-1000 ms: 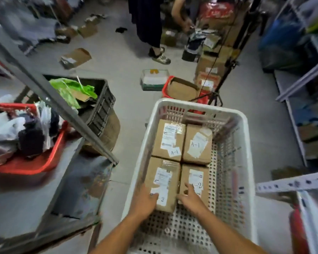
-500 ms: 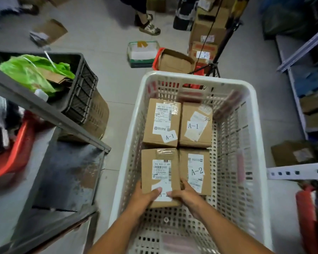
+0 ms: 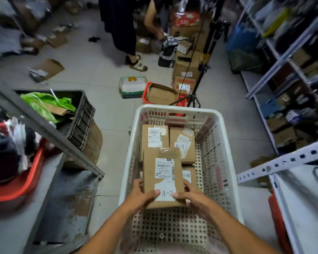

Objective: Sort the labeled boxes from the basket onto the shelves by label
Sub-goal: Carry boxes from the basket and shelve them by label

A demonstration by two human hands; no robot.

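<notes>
A white perforated basket (image 3: 226, 158) stands on the floor in front of me. I hold a brown cardboard box labelled A-2 (image 3: 163, 173) lifted above the basket floor. My left hand (image 3: 144, 195) grips its near left corner and my right hand (image 3: 190, 196) grips its near right corner, thumbs on the label. At the basket's far end lie two boxes: one with a shipping label (image 3: 153, 138) and one marked A-1 (image 3: 183, 145). Another box (image 3: 190, 176) lies partly hidden under the lifted one.
A grey metal shelf (image 3: 44, 125) with a red tub (image 3: 17, 187) stands at my left, a black crate (image 3: 81, 114) beside it. A white shelf upright (image 3: 283, 160) and stocked racks (image 3: 286, 88) are at right. Ahead stand a person (image 3: 121, 30), cartons and a tripod (image 3: 196, 83).
Both hands closed on the near left A-2 box and raised it out of its place in the basket. The view tilted up.
</notes>
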